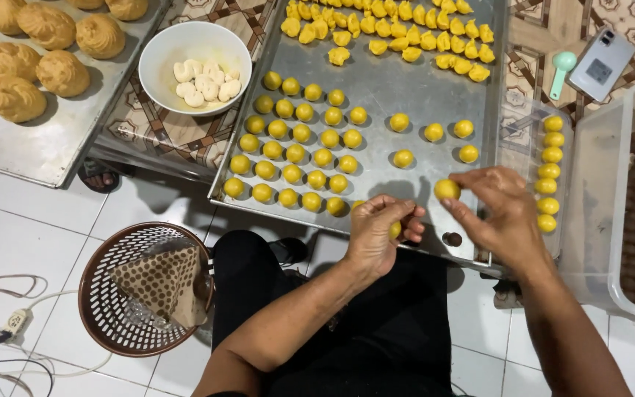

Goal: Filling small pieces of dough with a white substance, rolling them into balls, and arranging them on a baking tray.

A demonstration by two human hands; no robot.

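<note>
My right hand (495, 213) pinches a yellow dough ball (447, 190) just above the near edge of a steel baking tray (406, 88). My left hand (380, 234) is curled around another piece of yellow dough (395, 230) close beside it. Rows of round yellow balls (295, 154) fill the tray's left part, with a few more (433, 132) to the right. Several folded yellow pieces (398, 33) lie at the tray's far end. A small dark lump (452, 239) sits on the tray by my right thumb.
A white bowl (195, 66) holds pale pieces. Left, another tray (16, 140) carries large tan swirled cookies. Right are a clear lid with a column of yellow balls (550, 173), a clear tub (626, 220), a phone (600, 65), a green scoop (561, 70). A brown basket (145, 290) and cable (9, 323) lie on the floor.
</note>
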